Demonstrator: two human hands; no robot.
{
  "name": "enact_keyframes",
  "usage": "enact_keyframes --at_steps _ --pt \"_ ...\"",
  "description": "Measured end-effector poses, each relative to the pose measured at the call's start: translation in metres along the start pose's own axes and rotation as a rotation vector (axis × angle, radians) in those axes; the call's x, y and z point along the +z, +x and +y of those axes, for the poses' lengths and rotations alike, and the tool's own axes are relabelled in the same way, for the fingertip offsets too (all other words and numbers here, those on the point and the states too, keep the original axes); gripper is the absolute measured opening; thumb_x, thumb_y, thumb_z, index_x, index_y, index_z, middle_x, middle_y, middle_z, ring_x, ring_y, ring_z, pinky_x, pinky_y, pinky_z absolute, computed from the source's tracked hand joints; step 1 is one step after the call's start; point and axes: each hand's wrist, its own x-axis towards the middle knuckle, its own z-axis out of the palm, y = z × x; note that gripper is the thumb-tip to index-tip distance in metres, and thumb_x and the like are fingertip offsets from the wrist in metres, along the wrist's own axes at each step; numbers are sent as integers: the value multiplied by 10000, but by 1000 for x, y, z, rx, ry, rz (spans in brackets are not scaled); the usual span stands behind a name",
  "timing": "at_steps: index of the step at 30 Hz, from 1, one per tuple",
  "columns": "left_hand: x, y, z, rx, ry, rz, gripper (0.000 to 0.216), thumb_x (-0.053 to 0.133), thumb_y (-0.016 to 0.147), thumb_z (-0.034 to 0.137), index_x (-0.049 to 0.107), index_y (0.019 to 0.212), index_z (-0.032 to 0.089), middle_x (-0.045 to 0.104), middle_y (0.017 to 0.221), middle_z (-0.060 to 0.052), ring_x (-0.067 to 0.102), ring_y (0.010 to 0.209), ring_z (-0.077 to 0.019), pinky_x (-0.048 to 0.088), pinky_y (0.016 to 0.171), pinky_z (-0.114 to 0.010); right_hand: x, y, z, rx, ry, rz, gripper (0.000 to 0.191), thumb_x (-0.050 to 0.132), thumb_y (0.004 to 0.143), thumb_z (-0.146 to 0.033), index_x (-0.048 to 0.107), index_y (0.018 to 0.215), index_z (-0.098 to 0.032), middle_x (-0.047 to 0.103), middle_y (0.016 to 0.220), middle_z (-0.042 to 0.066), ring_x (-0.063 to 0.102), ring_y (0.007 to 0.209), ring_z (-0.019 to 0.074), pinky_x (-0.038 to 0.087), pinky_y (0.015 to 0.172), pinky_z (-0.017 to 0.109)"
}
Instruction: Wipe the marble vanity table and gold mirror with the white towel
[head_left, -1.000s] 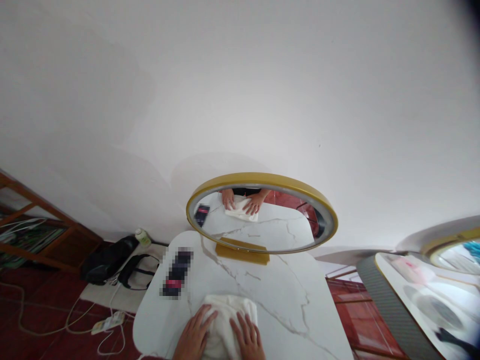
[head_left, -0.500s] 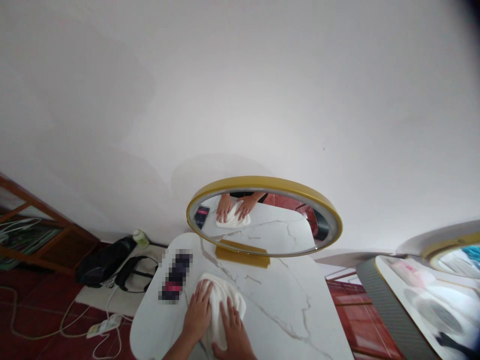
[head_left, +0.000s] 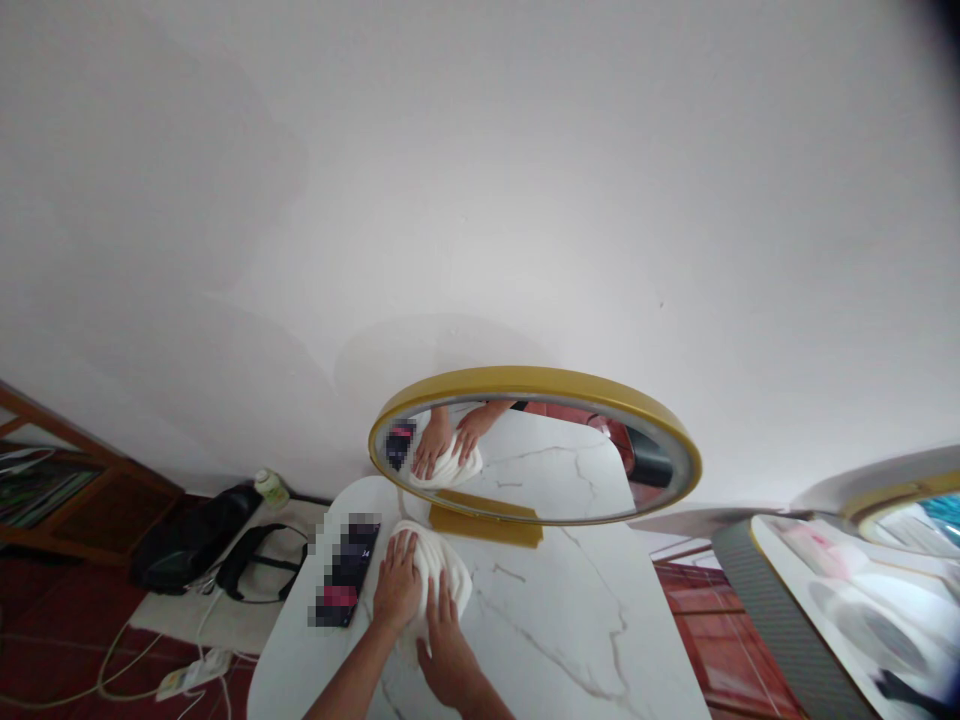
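A white folded cloth (head_left: 436, 548) lies on the white marble-patterned table (head_left: 559, 635). My left hand (head_left: 396, 588) rests flat on the cloth's left part, its fingers stretched out and pointing away from me. My right hand (head_left: 450, 650) presses on the right part with fingers extended. Just left of the cloth is a dark flat object (head_left: 352, 570), partly blurred out, with a pinkish patch. Behind the cloth stands a round gold-rimmed mirror (head_left: 525, 380) on a gold base (head_left: 487, 523). Both hands and the cloth show in its reflection.
To the left, a black bag (head_left: 191, 540), a black strapped item (head_left: 259, 565) and a pale green bottle (head_left: 271, 488) sit on a low light surface. A power strip (head_left: 193, 673) and cables lie below. At right stands another table (head_left: 780, 580) with a mirror.
Both hands and the cloth have slid forward and slightly left, closer to the mirror base and the dark object. The camera view has shifted slightly.
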Motion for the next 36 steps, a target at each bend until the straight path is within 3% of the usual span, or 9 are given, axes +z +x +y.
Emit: enact_keyframes --at_steps 8,13,16,21,24,28,32,36 --pt "-5 31 -8 52 73 -22 586 300 840 80 273 1420 159 206 1508 -62 127 1387 -229 259 1069 -388 0 24 -10 55 14 16 817 411 761 -130 -51 1435 -90 -255 1455 75 -232 1319 275 60 1109 521" --pt "-10 37 -9 70 88 -45 596 307 837 84 256 1425 161 186 1511 -67 137 1385 -240 267 1063 -404 7 32 -10 68 -5 26 759 385 827 -210 -62 1431 -108 -222 1471 35 -220 1329 267 58 1118 505" --pt "-13 38 -8 70 103 -61 603 309 828 83 259 1425 157 186 1511 -70 145 1384 -241 267 1065 -401 0 30 -12 99 -44 5 758 384 833 -213 -77 1426 -115 -230 1463 25 -216 1332 261 54 1124 488" --pt "-21 34 -12 119 101 -80 633 322 804 89 247 1429 155 190 1511 -67 133 1386 -235 245 1077 -400 -17 21 -17 16 -27 -20 790 387 806 -157 -114 1416 -167 -224 1464 9 -165 1351 244 92 1129 460" --pt "-26 31 -18 182 72 -69 639 328 791 103 260 1424 148 219 1503 -66 142 1385 -224 227 1086 -396 -11 21 -17 132 -38 10 837 379 717 -52 -42 1432 -160 -188 1481 12 -145 1359 257 160 1116 471" --pt "-27 22 -25 240 41 -63 638 351 778 136 291 1414 152 255 1492 -58 164 1380 -224 221 1089 -391 -2 18 -9 208 -61 61 929 366 607 16 50 1448 -220 -137 1499 -31 -74 1380 231 322 1054 405" --pt "-21 -3 -27 258 47 -22 649 389 775 170 290 1416 193 266 1489 -35 192 1372 -234 236 1077 -396 -6 2 7 177 -119 105 903 387 589 -13 200 1436 -264 -23 1516 -65 -18 1389 195 258 1091 392" --pt "-4 -45 -26 255 46 57 616 393 810 219 287 1417 236 302 1475 -25 247 1351 -230 262 1058 -390 -10 -25 28 160 -134 88 800 426 605 -100 345 1385 -257 41 1518 -65 14 1392 196 201 1107 396"
